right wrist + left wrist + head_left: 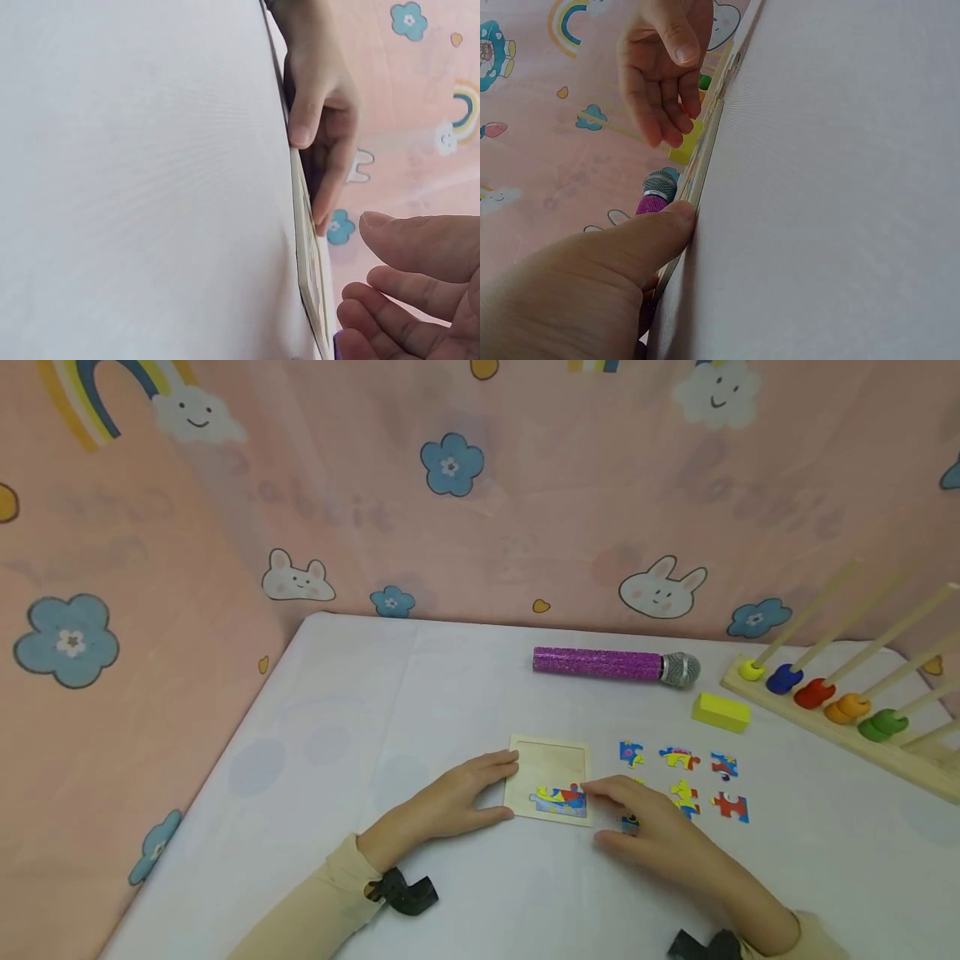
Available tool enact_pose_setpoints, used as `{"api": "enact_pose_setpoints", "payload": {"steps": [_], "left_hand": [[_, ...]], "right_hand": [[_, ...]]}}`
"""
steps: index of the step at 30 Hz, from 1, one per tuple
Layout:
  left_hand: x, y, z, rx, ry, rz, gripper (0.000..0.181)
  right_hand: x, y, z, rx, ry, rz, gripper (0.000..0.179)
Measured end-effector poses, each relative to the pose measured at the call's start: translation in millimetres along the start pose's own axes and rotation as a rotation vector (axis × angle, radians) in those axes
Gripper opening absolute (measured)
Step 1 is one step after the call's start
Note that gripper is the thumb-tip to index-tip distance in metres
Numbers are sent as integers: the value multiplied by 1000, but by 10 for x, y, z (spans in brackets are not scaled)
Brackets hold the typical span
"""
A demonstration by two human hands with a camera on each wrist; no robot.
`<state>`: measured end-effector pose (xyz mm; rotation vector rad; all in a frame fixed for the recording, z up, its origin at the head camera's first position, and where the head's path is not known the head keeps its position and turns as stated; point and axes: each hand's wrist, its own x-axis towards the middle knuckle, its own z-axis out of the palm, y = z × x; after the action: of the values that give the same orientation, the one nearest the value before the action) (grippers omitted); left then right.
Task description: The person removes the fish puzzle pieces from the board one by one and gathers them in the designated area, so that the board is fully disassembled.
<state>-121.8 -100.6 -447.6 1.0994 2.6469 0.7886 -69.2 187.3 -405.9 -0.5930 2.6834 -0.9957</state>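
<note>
A shallow square wooden puzzle tray [551, 756] lies on the white table. Joined colourful puzzle pieces [558, 802] fill its lower right part; the rest of its base is bare wood. My left hand [457, 797] rests at the tray's left side, thumb and fingertips touching the edge. Just right of the tray hovers my right hand [656, 827], fingers loosely bent and apart from the thumb. The right wrist view shows nothing held in the right hand [420, 292]. Under and beside it lie several loose puzzle pieces [730, 806], some partly covered by it.
A purple glittery microphone [600, 664] lies behind the tray. To its right are a yellow block [721, 712] and a wooden bead rack [817, 714] with upright pegs and coloured beads. A pink patterned cloth [480, 527] hangs behind the table.
</note>
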Motion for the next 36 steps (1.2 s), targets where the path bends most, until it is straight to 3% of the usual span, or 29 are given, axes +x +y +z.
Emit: {"api": "enact_pose_setpoints", "payload": {"steps": [9, 15, 36], "left_hand": [[1, -2, -3, -7, 11, 8, 64], [2, 1, -9, -17, 7, 7, 64], [-1, -13, 2, -19, 10, 10, 63]], "right_hand": [[259, -140, 159, 35, -33, -59, 51], [364, -178, 248, 34, -13, -78, 49], [394, -193, 443, -42, 70, -34, 40]]}}
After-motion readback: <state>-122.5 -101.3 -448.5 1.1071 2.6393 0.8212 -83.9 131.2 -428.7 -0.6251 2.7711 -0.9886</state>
